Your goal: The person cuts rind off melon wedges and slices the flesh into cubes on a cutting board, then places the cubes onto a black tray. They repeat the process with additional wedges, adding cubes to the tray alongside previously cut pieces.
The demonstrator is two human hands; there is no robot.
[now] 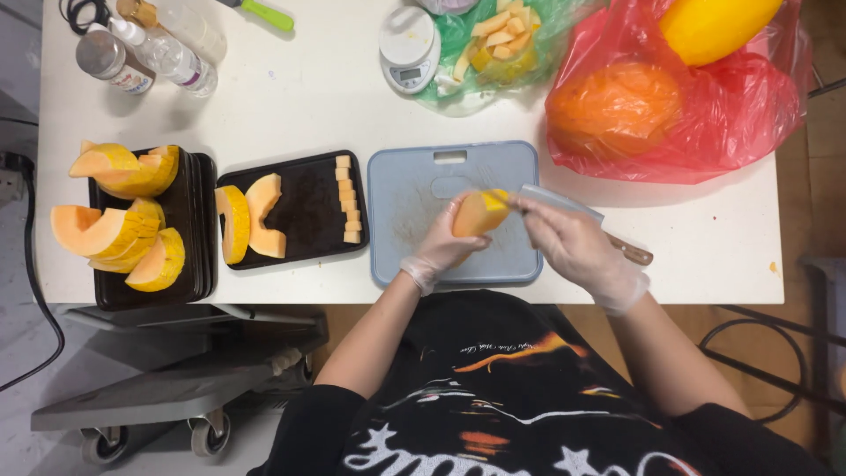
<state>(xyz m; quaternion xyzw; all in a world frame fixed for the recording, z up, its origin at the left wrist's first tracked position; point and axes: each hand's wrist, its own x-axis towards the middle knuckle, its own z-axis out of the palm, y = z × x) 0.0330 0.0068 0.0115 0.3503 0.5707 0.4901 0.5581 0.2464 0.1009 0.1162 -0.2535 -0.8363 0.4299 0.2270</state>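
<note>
My left hand, in a thin clear glove, holds a wedge of orange melon upright over the grey-blue cutting board. My right hand, also gloved, grips a knife with a brown handle; its blade lies against the yellow rind at the top of the wedge. Left of the board, a black tray carries two melon slices and a row of small melon cubes.
A second black tray at the far left holds several large melon wedges. At the back stand bottles, a small white scale, a green bag of rind scraps and a red bag with whole melons.
</note>
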